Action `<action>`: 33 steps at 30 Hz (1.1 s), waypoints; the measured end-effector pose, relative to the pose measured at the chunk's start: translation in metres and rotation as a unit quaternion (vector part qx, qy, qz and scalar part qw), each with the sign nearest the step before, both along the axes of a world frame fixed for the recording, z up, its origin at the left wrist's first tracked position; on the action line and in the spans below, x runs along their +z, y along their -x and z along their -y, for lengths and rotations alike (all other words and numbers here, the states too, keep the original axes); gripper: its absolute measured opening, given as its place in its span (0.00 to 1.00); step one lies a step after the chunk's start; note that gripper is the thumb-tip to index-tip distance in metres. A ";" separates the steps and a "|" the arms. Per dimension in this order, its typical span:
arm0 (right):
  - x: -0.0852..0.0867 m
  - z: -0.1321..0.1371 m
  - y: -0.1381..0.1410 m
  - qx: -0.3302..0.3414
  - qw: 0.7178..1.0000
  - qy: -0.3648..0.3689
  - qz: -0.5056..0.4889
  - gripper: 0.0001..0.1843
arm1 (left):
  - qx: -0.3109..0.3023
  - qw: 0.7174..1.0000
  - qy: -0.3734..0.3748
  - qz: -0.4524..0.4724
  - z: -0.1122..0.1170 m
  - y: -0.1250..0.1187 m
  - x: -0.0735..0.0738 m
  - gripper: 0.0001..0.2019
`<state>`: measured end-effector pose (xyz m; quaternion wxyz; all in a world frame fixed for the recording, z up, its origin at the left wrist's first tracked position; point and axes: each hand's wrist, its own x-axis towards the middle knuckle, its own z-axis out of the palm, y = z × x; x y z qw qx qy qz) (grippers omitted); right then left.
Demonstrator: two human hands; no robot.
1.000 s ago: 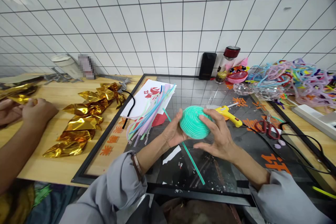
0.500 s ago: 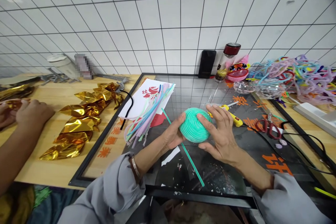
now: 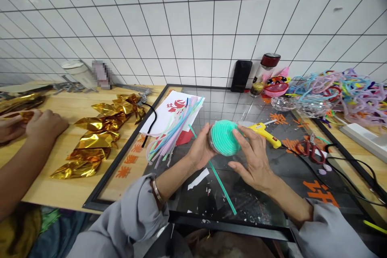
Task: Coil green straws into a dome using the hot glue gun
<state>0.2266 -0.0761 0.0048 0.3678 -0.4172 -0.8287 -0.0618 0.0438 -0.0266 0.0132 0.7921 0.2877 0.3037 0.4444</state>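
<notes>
A round dome point(image 3: 226, 139) covered in ridged coils of mint-green pipe cleaner is in my left hand point(image 3: 202, 148), which grips it from the left and below. A clear rim shows along the dome's left edge. My right hand point(image 3: 253, 155) has its fingers spread, with fingertips against the dome's right side and the thumb apart from it. Below the dome a straight green pipe cleaner point(image 3: 223, 188) lies slantwise on the dark glass mat. Behind my right hand is a yellow hot glue gun point(image 3: 266, 134).
A bundle of pastel pipe cleaners point(image 3: 172, 133) rests on white paper point(image 3: 157, 119). Red scissors point(image 3: 313, 149) and black cables lie right, near a tangled pipe-cleaner heap point(image 3: 341, 92). A bottle point(image 3: 266, 73) and phone point(image 3: 241, 75) stand behind. At left, a co-worker's hands point(image 3: 42, 127) are near gold foil point(image 3: 96, 141).
The dome has tilted in my left hand, so its clear rim now shows on the left. My right hand has drawn slightly back, its fingers lower. The view has shifted a little.
</notes>
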 end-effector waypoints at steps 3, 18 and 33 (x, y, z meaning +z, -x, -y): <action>-0.007 -0.004 0.001 -0.019 0.999 0.047 -0.018 0.40 | 0.050 0.998 -0.027 -0.025 0.000 0.000 -0.002 0.24; -0.001 -0.054 -0.005 0.010 0.972 0.196 -0.127 0.44 | 0.248 0.890 -0.281 -0.257 -0.007 0.010 -0.017 0.20; -0.017 -0.061 -0.023 0.002 0.967 0.222 -0.125 0.44 | 0.222 0.854 -0.353 -0.313 -0.011 0.010 -0.030 0.19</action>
